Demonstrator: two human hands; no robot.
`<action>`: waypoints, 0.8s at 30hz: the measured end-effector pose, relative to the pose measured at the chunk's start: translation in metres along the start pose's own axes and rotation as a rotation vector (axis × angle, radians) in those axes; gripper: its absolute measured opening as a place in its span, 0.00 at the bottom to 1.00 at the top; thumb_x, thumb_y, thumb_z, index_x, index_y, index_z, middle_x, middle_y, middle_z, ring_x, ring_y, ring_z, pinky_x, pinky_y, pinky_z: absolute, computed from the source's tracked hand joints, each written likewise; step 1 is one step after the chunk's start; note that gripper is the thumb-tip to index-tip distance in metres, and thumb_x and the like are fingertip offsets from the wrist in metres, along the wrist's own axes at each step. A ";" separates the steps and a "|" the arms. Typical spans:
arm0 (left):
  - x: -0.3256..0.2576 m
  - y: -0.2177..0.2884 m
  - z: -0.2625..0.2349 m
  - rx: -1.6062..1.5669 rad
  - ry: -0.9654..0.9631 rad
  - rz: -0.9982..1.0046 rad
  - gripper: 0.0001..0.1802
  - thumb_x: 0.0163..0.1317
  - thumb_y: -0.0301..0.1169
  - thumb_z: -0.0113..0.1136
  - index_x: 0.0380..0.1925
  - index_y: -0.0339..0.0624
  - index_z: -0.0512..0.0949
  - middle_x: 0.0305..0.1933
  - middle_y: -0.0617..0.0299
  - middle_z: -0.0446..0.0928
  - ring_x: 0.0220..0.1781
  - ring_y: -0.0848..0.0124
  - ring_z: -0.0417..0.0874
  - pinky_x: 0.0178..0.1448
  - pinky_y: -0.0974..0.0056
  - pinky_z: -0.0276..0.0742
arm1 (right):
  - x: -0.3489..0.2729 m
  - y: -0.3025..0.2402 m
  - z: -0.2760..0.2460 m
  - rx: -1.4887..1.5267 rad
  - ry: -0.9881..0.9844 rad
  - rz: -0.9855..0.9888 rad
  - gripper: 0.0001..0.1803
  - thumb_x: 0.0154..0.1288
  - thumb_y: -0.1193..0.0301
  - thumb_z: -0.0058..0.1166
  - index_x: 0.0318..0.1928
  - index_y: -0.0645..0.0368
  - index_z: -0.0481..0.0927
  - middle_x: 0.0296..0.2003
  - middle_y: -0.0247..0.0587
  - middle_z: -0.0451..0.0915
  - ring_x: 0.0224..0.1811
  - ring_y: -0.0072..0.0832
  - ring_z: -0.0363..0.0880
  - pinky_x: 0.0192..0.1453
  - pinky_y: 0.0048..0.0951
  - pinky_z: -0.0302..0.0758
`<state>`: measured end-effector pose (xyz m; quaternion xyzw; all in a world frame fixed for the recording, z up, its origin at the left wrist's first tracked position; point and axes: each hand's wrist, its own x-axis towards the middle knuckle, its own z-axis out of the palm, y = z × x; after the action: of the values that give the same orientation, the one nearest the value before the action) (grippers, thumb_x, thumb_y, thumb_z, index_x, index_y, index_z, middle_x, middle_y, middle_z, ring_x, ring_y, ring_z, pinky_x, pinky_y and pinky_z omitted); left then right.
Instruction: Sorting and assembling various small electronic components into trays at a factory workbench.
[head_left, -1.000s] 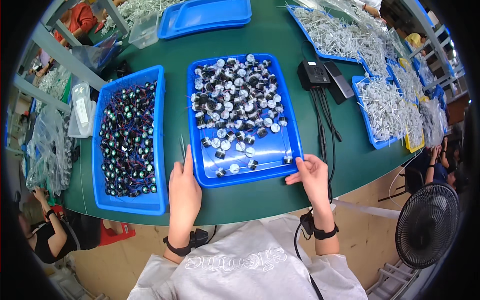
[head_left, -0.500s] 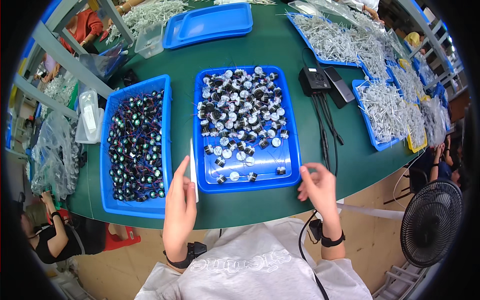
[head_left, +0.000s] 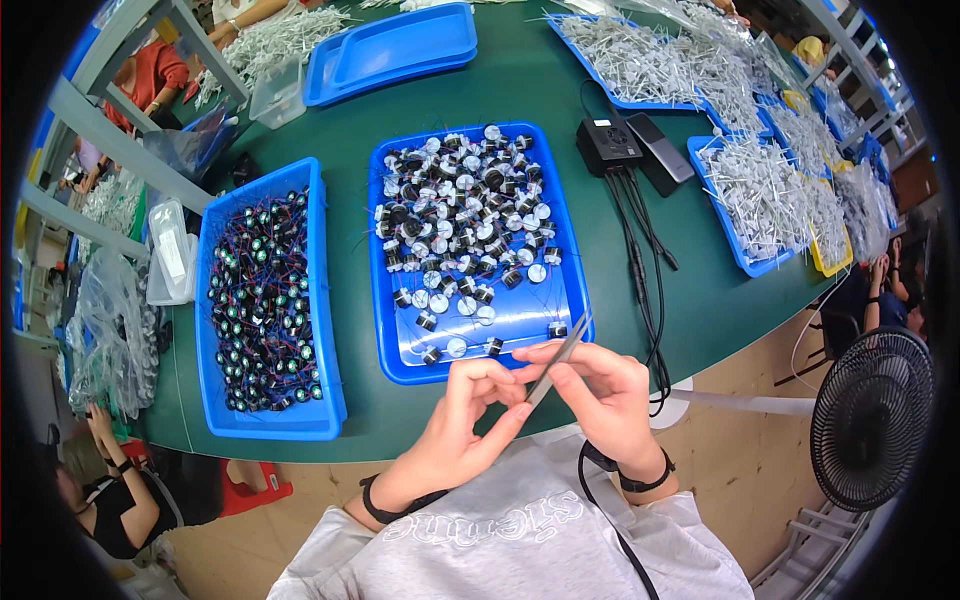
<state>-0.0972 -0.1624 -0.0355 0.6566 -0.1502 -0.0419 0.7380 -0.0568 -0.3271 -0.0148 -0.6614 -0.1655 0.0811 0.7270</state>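
In front of my chest my two hands meet around a slim, tapered grey metal tool [head_left: 562,357] that looks like tweezers. It stands at a slant, its narrow end pointing up and right over the tray's near right corner. My left hand [head_left: 470,420] pinches the lower end between thumb and fingers. Higher up, my right hand [head_left: 610,400] closes thumb and fingers on it. Just beyond lies a blue tray [head_left: 410,358] of small black cylinders with white round faces [head_left: 466,306] and thin wires. Several cylinders lie apart near its front edge.
A deeper blue bin [head_left: 322,330] at left holds black parts with green faces and red wires. Black cables [head_left: 640,260] run from a black box [head_left: 607,142]. Trays of white sticks [head_left: 750,200] stand at right, stacked blue trays [head_left: 400,55] at the back, a fan [head_left: 870,420] beyond the table.
The slim tool has left the table beside the tray's left side and is now in both hands. My left hand moved right and my right hand moved inward to meet it.
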 end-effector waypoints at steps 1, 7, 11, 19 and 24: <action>0.002 -0.001 0.003 -0.068 0.028 -0.004 0.20 0.60 0.15 0.52 0.48 0.36 0.56 0.43 0.52 0.69 0.46 0.69 0.76 0.50 0.66 0.73 | -0.002 -0.003 0.000 0.054 0.025 0.065 0.10 0.62 0.81 0.50 0.44 0.68 0.78 0.42 0.48 0.81 0.45 0.30 0.81 0.47 0.28 0.77; 0.015 -0.009 0.009 -0.252 0.036 -0.116 0.15 0.63 0.19 0.51 0.41 0.39 0.56 0.43 0.50 0.72 0.42 0.71 0.77 0.46 0.65 0.75 | 0.003 -0.005 -0.002 -0.242 0.060 -0.088 0.07 0.61 0.82 0.48 0.36 0.71 0.79 0.41 0.53 0.81 0.46 0.36 0.78 0.52 0.35 0.73; 0.018 -0.004 0.014 -0.222 -0.009 -0.233 0.10 0.67 0.24 0.47 0.43 0.38 0.57 0.36 0.54 0.76 0.32 0.73 0.77 0.38 0.68 0.75 | 0.005 -0.012 0.000 -0.191 0.143 -0.104 0.05 0.57 0.81 0.54 0.33 0.68 0.81 0.33 0.45 0.83 0.44 0.35 0.81 0.55 0.36 0.69; 0.014 -0.006 0.005 0.076 -0.049 -0.194 0.11 0.68 0.31 0.45 0.41 0.35 0.72 0.26 0.59 0.75 0.28 0.67 0.78 0.33 0.64 0.73 | 0.006 -0.007 0.012 -0.117 0.097 0.059 0.07 0.55 0.83 0.50 0.34 0.71 0.79 0.40 0.49 0.82 0.50 0.38 0.78 0.56 0.37 0.68; 0.009 0.001 0.004 0.134 -0.065 -0.144 0.14 0.68 0.34 0.46 0.48 0.37 0.71 0.28 0.56 0.73 0.29 0.63 0.77 0.34 0.61 0.72 | 0.006 -0.001 0.010 -0.146 -0.010 -0.024 0.06 0.51 0.83 0.52 0.32 0.73 0.79 0.36 0.54 0.82 0.51 0.45 0.76 0.55 0.39 0.71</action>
<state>-0.0902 -0.1681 -0.0323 0.7118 -0.1292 -0.1060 0.6823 -0.0549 -0.3159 -0.0123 -0.7102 -0.1825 0.0634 0.6770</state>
